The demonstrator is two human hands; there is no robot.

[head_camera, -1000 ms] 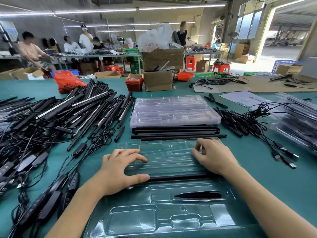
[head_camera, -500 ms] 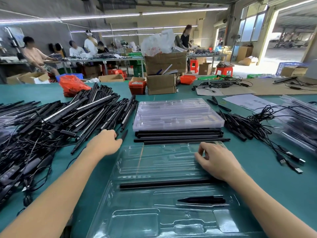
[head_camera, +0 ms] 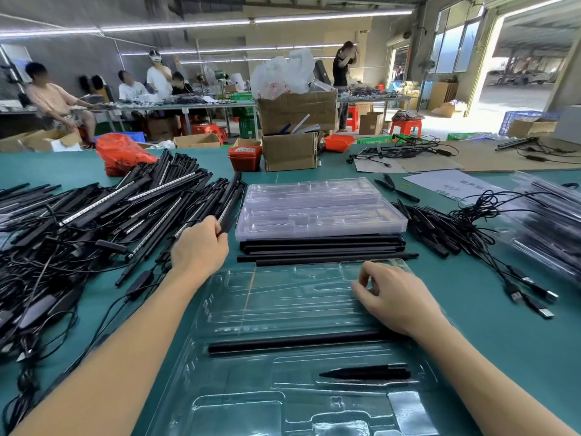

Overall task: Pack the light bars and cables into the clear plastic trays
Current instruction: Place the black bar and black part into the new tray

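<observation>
A clear plastic tray [head_camera: 283,297] lies open on the green table in front of me. One long black bar [head_camera: 292,339] and a short black pointed piece [head_camera: 367,372] lie in its slots. My left hand [head_camera: 199,247] reaches up to the heap of black light bars [head_camera: 125,209] at the left and grips the near end of one bar [head_camera: 229,199]. My right hand [head_camera: 393,297] rests on the tray's right side with its fingers curled on the plastic. Tangled cables with inline controllers [head_camera: 41,303] lie at the near left.
A stack of shut clear trays [head_camera: 317,209] sits on several black bars [head_camera: 323,250] just beyond my tray. More cables with USB plugs [head_camera: 515,287] and short black pieces [head_camera: 434,228] lie at the right. Cardboard boxes [head_camera: 289,149] and people at benches fill the back.
My left hand left the tray, travelled up and left to the bar heap, and took hold of a bar's end. My right hand stayed on the tray.
</observation>
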